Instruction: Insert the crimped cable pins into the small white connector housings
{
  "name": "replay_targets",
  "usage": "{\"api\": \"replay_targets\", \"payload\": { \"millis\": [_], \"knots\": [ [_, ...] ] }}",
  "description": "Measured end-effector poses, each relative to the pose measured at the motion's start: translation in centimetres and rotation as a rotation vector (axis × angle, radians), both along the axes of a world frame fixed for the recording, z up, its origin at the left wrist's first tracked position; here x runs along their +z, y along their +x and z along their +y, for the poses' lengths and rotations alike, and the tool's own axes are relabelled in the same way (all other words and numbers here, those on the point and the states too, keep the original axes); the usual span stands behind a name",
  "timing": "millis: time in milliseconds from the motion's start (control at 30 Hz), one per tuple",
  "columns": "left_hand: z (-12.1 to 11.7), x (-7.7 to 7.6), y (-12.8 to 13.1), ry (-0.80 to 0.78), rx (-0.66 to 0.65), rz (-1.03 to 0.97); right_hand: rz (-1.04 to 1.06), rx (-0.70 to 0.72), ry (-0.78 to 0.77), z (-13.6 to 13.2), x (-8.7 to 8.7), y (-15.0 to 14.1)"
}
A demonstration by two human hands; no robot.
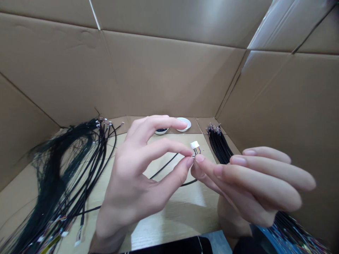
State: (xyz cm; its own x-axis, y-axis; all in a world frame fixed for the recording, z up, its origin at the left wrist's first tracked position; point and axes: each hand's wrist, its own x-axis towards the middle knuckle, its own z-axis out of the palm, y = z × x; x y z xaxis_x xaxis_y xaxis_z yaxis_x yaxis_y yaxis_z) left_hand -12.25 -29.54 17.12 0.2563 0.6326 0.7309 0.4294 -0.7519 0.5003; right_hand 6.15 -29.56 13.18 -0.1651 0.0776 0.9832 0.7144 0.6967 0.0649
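Cardboard panels [169, 77] surround a pale tabletop [174, 215]. Right hand [246, 183]: thumb and index finger pinched on coloured wires [197, 151]; the white connector [195, 144] sits just above these fingertips. Left hand [140, 169]: thumb and index fingertips nearly meeting alongside; grip cannot be confirmed. Beyond the fingers: 2 dishes [186, 126].

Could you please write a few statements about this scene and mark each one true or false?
1. The fingertips of the left hand and right hand meet near some colored wires. True.
2. The white connector on those wires is lying on the table. False: it is up at the fingertips.
3. Black cables lie on the left and on the right. True.
4. The white dish stands nearer the person than the hands. False: it is beyond them.
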Motion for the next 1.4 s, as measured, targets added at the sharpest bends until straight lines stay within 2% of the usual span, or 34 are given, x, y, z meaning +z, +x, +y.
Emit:
{"api": "replay_targets", "payload": {
  "millis": [100,133,267,467,600,833,1067,1200,1300,1400],
  "knots": [
    [0.1,0.1,0.0,-0.034,-0.006,-0.001,0.043,-0.022,0.314,0.7,0.2,-0.2],
    [0.1,0.1,-0.1,-0.054,-0.016,-0.007,0.056,-0.024,0.318,1.0,0.4,-0.3],
    [0.3,0.0,-0.3,-0.099,-0.081,-0.022,0.134,0.030,0.107,1.5,0.8,-0.3],
    [1.2,-0.2,-0.4,-0.087,-0.159,-0.028,0.113,0.299,-0.153,1.9,1.2,0.9],
    [1.5,-0.4,-0.4,-0.090,-0.181,-0.036,0.159,0.389,-0.398,1.7,1.1,1.2],
    [1.4,-0.5,-0.2,-0.214,-0.201,-0.119,0.191,0.291,-0.268,1.8,1.1,0.8],
    [1.2,-0.5,-0.3,-0.210,-0.171,-0.104,0.197,0.225,-0.227,1.7,1.2,0.4],
    [1.4,-0.5,0.1,-0.244,-0.150,-0.158,0.176,0.239,-0.218,1.5,1.3,0.3],
    [1.7,-0.5,0.6,-0.368,-0.153,-0.224,0.183,0.265,-0.242,1.3,1.3,0.2],
    [2.0,-0.6,0.9,-0.550,-0.263,-0.283,0.188,0.280,-0.267,1.0,1.4,0.1]
  ]
}}
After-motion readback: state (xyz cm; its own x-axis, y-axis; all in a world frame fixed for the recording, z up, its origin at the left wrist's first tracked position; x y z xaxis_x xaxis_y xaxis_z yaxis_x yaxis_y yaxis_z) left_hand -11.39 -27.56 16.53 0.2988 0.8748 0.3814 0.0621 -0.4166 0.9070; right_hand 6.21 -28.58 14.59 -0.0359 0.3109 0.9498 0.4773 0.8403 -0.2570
